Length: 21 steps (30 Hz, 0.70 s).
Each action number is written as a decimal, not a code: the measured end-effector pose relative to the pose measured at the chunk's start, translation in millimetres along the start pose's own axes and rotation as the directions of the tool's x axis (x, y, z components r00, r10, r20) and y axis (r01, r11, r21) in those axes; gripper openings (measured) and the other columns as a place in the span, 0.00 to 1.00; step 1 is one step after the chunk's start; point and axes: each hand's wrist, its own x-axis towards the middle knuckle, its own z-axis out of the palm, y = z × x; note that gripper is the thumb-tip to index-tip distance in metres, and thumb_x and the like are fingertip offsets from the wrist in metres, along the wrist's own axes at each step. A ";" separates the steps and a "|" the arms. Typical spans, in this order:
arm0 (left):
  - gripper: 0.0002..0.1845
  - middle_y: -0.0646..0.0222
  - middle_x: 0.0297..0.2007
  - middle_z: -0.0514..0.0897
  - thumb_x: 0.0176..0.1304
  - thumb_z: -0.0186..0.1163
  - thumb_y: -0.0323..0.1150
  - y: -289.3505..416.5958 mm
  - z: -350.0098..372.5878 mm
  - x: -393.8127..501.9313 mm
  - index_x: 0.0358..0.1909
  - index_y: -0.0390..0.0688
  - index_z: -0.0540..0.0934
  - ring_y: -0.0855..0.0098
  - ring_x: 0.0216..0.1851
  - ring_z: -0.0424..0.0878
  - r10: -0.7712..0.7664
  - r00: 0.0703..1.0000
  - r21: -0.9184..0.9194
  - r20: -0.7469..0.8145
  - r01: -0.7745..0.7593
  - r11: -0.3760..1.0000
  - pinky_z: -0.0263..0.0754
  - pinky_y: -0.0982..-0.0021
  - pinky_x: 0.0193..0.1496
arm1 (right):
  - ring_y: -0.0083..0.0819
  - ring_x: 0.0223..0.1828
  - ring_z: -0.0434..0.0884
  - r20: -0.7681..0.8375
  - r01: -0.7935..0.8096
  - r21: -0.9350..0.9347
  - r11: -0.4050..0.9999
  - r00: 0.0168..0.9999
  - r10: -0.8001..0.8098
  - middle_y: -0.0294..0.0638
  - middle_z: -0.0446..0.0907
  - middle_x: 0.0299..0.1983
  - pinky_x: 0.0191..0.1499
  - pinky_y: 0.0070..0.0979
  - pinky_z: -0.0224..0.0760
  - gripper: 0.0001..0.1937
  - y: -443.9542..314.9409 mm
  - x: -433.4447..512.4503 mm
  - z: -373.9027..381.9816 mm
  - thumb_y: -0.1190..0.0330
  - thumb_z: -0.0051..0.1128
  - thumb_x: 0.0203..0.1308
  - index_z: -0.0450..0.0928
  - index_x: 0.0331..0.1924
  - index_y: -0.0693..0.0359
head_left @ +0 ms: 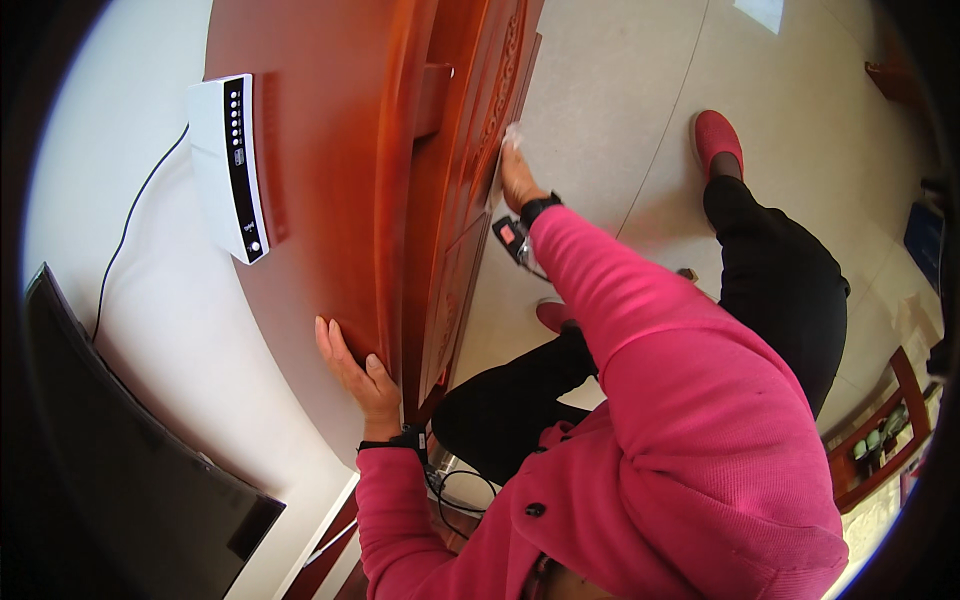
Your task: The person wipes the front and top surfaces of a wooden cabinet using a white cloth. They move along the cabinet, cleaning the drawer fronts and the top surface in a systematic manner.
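Note:
My left hand (362, 375) lies with spread fingers on the glossy top of a reddish-brown wooden cabinet (330, 187), near its front edge, and holds nothing. Lower down, at the cabinet's carved front, my right hand (519, 176) presses a thin whitish cloth or tissue (513, 136) against the panel; part of that piece is hidden by the hand. Both wrists wear black bands, and a small black device (510, 235) with a cable hangs by the right one. Above the front panels, an open recess (433, 101) shows beneath the cabinet top.
A white box-shaped device (230, 169) with a black button panel stands on the cabinet top by the wall. A black cable (133, 206) hangs there, near a dark flat screen (142, 442). Loose cables (461, 491) lie near my left wrist. My legs and red shoes (718, 139) are beside the cabinet.

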 end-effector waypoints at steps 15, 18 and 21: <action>0.34 0.42 0.73 0.57 0.77 0.40 0.50 -0.9 0.2 -1.2 0.72 0.31 0.59 0.44 0.74 0.56 -0.027 0.999 -0.037 0.025 0.028 0.999 0.48 0.49 0.76 | 0.41 0.69 0.67 0.022 0.192 -0.029 0.981 0.981 -0.191 0.53 0.68 0.69 0.69 0.31 0.60 0.42 -134.1 64.7 -20.9 0.38 0.28 0.74 0.60 0.72 0.70; 0.35 0.41 0.73 0.57 0.77 0.40 0.51 -1.7 0.4 -1.3 0.72 0.31 0.59 0.44 0.74 0.56 -0.024 0.999 -0.031 0.024 0.025 0.999 0.48 0.49 0.76 | 0.41 0.65 0.71 -0.067 0.126 -0.217 0.968 0.987 -0.144 0.52 0.73 0.65 0.68 0.33 0.60 0.39 -179.7 89.8 -24.5 0.40 0.27 0.74 0.68 0.66 0.70; 0.35 0.40 0.73 0.57 0.77 0.39 0.51 -2.7 0.3 -0.4 0.72 0.31 0.60 0.43 0.74 0.56 -0.025 0.999 -0.029 0.025 0.026 0.999 0.48 0.49 0.75 | 0.42 0.65 0.72 -0.116 0.090 -0.138 0.986 0.987 -0.107 0.54 0.74 0.64 0.66 0.34 0.62 0.38 -198.9 92.5 -19.3 0.41 0.26 0.74 0.68 0.65 0.71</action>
